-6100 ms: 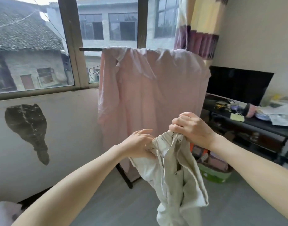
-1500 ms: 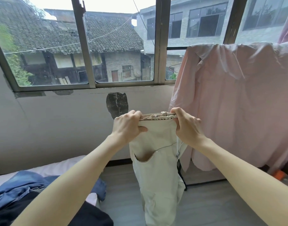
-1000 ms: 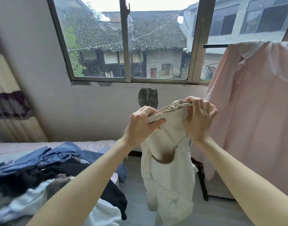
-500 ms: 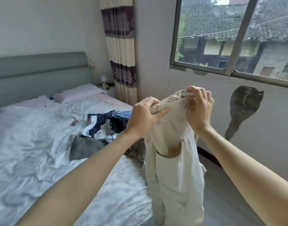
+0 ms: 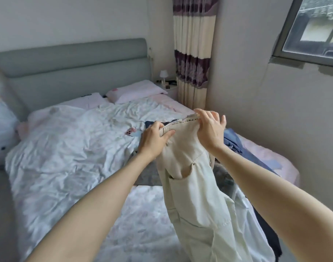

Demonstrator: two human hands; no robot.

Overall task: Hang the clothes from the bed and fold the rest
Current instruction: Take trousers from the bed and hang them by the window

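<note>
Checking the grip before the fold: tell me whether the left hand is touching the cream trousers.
Touching. The head view shows the left hand pinching the waistband of the cream trousers, thumb laid over the fabric, fingers curled behind it.

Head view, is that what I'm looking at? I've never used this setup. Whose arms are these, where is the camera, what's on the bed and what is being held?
Yes. There is no machine here: the camera is worn on a person's head and looks forward and down, so the two bare arms are that person's own. The left hand and the right hand each hold the gathered waistband of a pair of cream trousers, which hang down in the air above the bed. On the bed lie a rumpled pale quilt, a pink pillow near the headboard, and a pile of dark and blue clothes behind the trousers. A striped curtain hangs in the corner.
</note>
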